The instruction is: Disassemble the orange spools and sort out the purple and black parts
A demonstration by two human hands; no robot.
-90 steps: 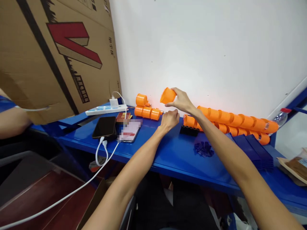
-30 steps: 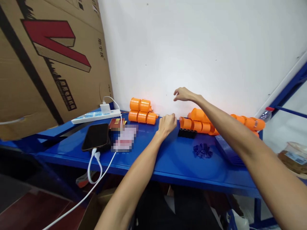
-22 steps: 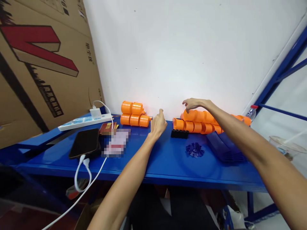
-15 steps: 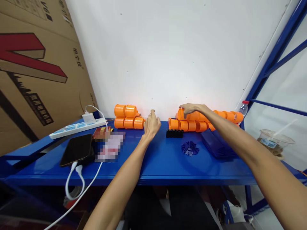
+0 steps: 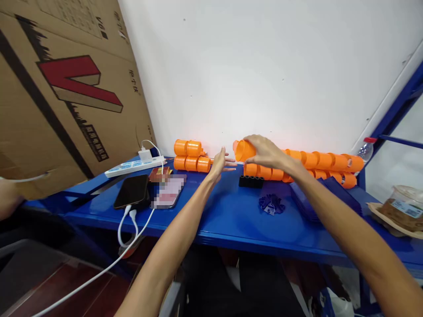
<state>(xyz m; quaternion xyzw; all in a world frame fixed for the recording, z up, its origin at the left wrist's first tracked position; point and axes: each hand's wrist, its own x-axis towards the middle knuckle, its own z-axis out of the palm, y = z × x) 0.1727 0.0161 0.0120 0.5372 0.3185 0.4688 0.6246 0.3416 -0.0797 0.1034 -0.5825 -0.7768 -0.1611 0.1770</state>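
Observation:
My right hand (image 5: 266, 152) grips an orange plastic cup (image 5: 243, 152) at the left end of the right-hand stack, its open mouth tilted toward me. My left hand (image 5: 219, 164) is open, fingers stretched to the right, just left of that cup and holding nothing. Close behind its wrist lies the smaller stack of orange cups (image 5: 191, 163), with a thin rod showing at its right end. Under my right hand and forearm runs the longer stack of orange cups (image 5: 325, 160), two layers high, partly hidden by the arm.
On the blue table (image 5: 228, 220) are a black block with round holes (image 5: 251, 181), dark blue small parts (image 5: 271, 204) and blue flat sheets (image 5: 307, 204). A phone (image 5: 132, 191), power strip (image 5: 135, 165) and white cable (image 5: 132, 242) lie left. A drink cup (image 5: 405, 209) stands right.
The view has swung left. My right hand has drawn the orange cup out from the stack's end, toward my left hand. The left hand's fingers have straightened and spread.

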